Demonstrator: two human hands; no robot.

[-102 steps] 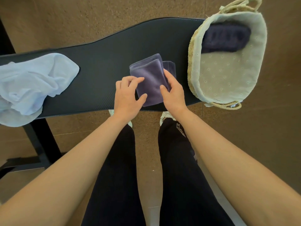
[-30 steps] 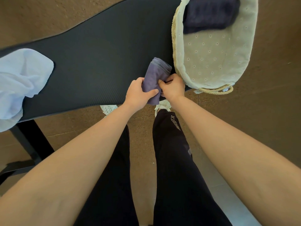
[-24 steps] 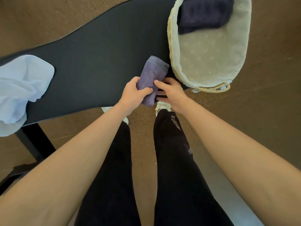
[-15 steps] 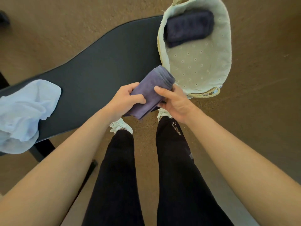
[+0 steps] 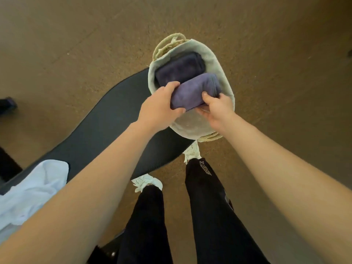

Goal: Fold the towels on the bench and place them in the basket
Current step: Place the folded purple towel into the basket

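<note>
A folded purple towel (image 5: 196, 90) hangs inside the mouth of the cloth-lined woven basket (image 5: 222, 73), held from both sides. My left hand (image 5: 160, 107) grips its left end and my right hand (image 5: 215, 109) grips its near right side. Just beyond it, a folded dark navy towel (image 5: 179, 69) lies against the basket's far end. An unfolded light blue towel (image 5: 32, 191) lies crumpled at the left end of the black padded bench (image 5: 106, 126).
The basket stands on the right end of the bench. Brown floor surrounds the bench. My legs and white shoes (image 5: 146, 182) stand just in front of the bench's near edge. Dark bench frame parts (image 5: 106, 252) show at the bottom left.
Both hands lifted the folded purple towel off the bench and carried it right, into the basket opening. The view has swung, so the bench now runs diagonally.
</note>
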